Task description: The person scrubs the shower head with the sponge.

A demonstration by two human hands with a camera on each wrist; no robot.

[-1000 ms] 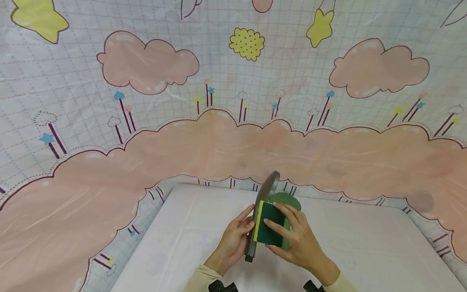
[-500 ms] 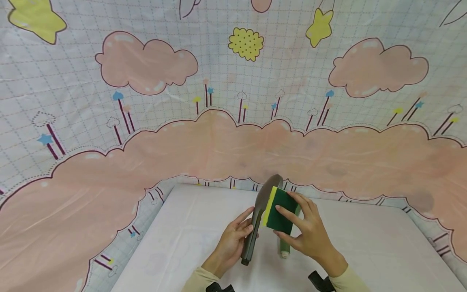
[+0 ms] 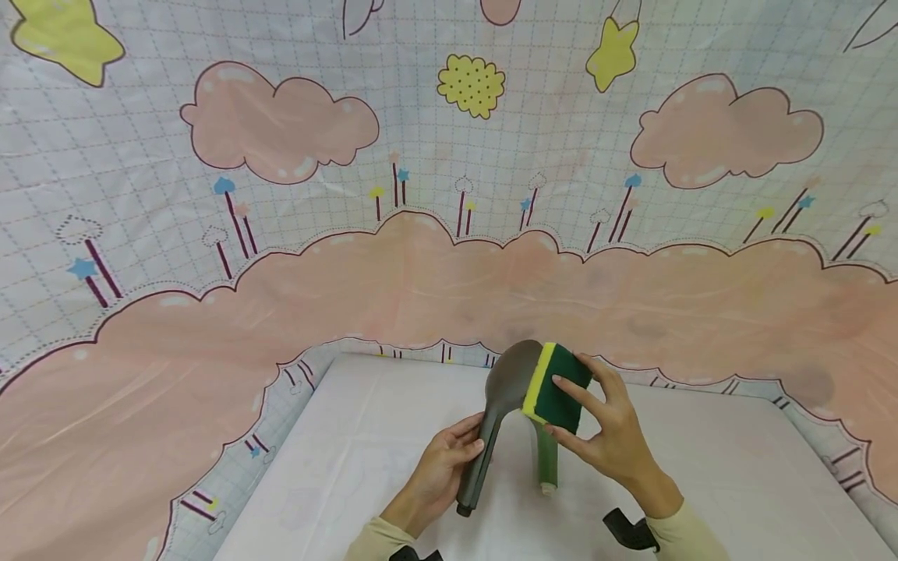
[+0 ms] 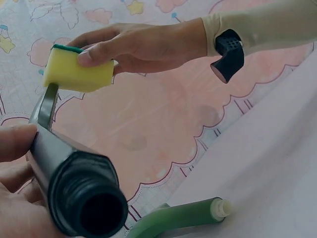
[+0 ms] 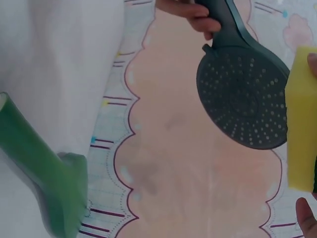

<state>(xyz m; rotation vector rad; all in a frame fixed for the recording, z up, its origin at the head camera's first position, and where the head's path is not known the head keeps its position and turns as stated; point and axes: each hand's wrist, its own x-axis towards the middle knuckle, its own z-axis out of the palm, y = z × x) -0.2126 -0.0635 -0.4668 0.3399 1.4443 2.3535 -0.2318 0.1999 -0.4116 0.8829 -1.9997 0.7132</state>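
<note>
A dark grey shower head (image 3: 507, 383) is tilted above the table, its handle gripped by my left hand (image 3: 442, 471). The right wrist view shows its round face dotted with nozzles (image 5: 242, 96), and the left wrist view shows the open threaded end of the handle (image 4: 101, 210). My right hand (image 3: 617, 432) pinches a sponge (image 3: 561, 389) with a dark green scouring layer and a yellow foam side. The foam (image 4: 79, 69) lies right at the rim of the shower head's round end. Below, a green shower head (image 3: 547, 460) lies on the table, its round end partly hidden.
The table has a white cover (image 3: 365, 436). Behind it hangs a printed cloth (image 3: 421, 288) with clouds and stars. A black wrist strap (image 3: 627, 530) sits on the right forearm.
My right hand has carried the sponge up and right, from the handle to the round end. The grey shower head has turned to show more of its back, and its handle end has shifted down-left.
</note>
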